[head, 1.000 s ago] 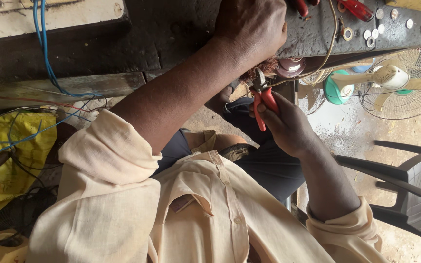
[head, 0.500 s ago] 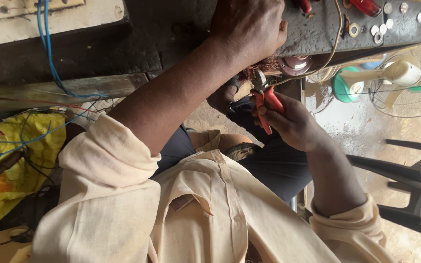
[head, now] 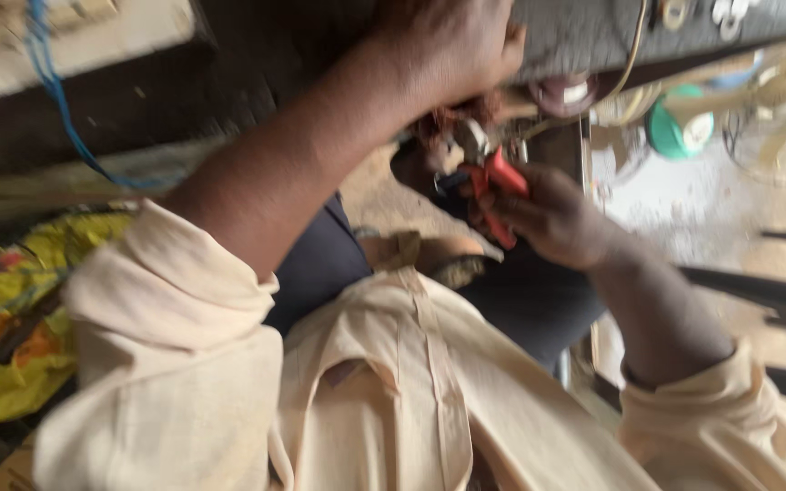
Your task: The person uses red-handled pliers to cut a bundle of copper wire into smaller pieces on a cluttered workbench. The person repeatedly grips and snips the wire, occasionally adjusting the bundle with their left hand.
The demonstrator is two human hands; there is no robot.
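the person wears a loose cream shirt (head: 411, 400) with a buttoned front placket; 2 long sleeves (head: 175, 300) are pushed up, forearms bare. dark trousers (head: 520, 300).

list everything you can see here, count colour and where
pliers: one, red handles, grey jaws, held in the right hand at centre, tip up at the copper wire
copper wire: one reddish-brown tuft, under the left hand at the bench edge
bench: one, dark, along the top
blue wire: one, hanging down at upper left
thin cord: one, pale, curving down from the bench at upper right
round part: one, maroon, under the bench edge
fan: one, white with green, blurred, on the ground at upper right
yellow cloth: one, printed, at left
chair: one, dark, at right edge
shirt: one, cream, across the bottom
left hand: one, pressed on the bench, top centre
right hand: one, closed on the pliers
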